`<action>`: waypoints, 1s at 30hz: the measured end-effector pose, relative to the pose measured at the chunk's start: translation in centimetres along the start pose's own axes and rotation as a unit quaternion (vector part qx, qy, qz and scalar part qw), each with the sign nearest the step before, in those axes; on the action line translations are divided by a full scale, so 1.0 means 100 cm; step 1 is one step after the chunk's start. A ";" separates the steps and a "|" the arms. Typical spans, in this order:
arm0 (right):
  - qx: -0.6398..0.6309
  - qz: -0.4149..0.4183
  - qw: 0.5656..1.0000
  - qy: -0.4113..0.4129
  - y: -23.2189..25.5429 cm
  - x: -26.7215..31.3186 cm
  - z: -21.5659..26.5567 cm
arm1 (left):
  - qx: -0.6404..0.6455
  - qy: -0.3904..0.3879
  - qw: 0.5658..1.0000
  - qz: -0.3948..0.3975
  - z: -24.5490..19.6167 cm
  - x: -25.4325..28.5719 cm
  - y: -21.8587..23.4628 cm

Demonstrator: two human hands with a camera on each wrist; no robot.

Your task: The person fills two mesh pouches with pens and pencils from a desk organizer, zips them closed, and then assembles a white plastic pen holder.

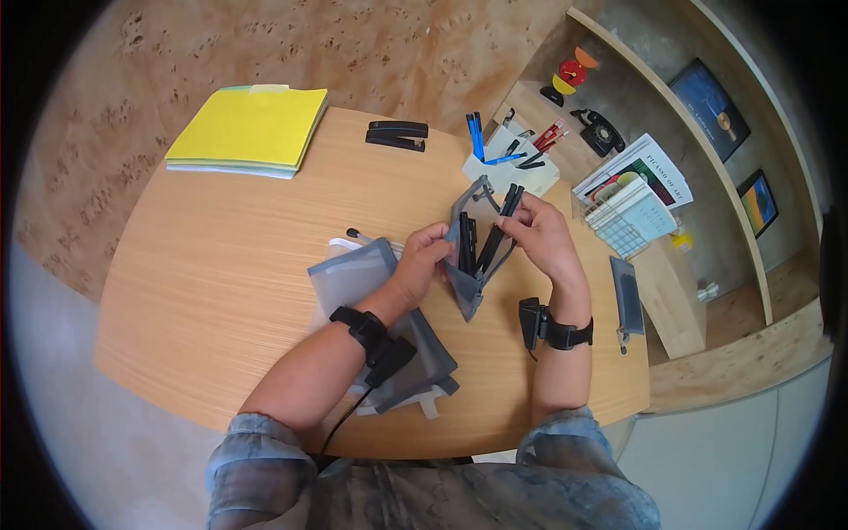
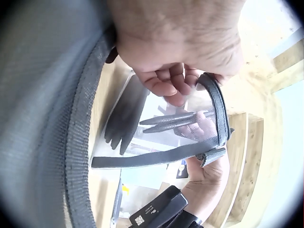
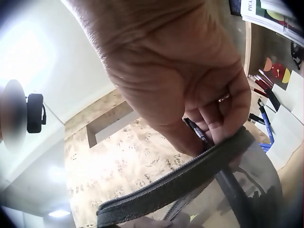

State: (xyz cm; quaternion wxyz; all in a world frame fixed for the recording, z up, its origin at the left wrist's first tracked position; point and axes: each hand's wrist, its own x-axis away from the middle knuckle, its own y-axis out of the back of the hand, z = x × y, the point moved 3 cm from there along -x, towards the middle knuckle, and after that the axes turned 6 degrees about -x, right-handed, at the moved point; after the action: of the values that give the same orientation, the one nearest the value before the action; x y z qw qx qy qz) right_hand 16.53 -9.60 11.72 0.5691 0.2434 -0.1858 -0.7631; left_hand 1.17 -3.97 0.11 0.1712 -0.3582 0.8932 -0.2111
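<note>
A grey see-through zip pouch [image 1: 466, 296] is held up over the desk with its mouth spread. My left hand [image 1: 422, 265] grips its near left edge between thumb and fingers. On the other side, my right hand [image 1: 546, 234] pinches black pens [image 1: 499, 228] that slant down into the mouth. More black pens [image 1: 465, 243] stand inside the pouch, against its left side. The left wrist view shows the pens [image 2: 124, 114] dimly through the mesh. In the right wrist view, a dark pen [image 3: 197, 130] runs between thumb and fingers, behind the zipper edge [image 3: 175, 183].
Other grey mesh pouches [image 1: 349, 274] lie stacked under my left forearm. Another narrow pouch [image 1: 627, 296] lies at the desk's right edge. Beyond are a black stapler [image 1: 397, 135], a yellow folder stack [image 1: 247, 128], a white pen holder [image 1: 539, 179] and a wire book rack [image 1: 629, 231].
</note>
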 end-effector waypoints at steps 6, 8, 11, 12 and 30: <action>-0.089 -0.221 0.969 0.060 0.035 -0.004 0.018 | 0.008 0.003 1.000 0.002 -0.004 0.002 -0.001; -0.104 -0.336 0.928 0.126 0.050 -0.009 0.023 | 0.010 0.010 1.000 -0.004 -0.005 0.003 -0.003; -0.057 -0.436 0.880 0.180 0.072 -0.027 0.010 | 0.009 0.002 1.000 -0.001 -0.002 0.002 -0.002; -0.030 -0.455 0.868 0.194 0.076 -0.035 0.001 | 0.010 0.002 1.000 0.000 -0.002 0.001 -0.002; 0.163 -0.361 0.909 0.129 0.048 -0.061 -0.022 | -0.002 0.001 1.000 0.002 -0.001 0.001 -0.003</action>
State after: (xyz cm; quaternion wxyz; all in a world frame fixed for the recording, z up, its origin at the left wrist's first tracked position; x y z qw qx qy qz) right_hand 22.98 -5.18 13.60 0.2260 0.4797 -0.1316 -0.8376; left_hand 1.22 -4.25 0.29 0.1694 -0.3569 0.8945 -0.2092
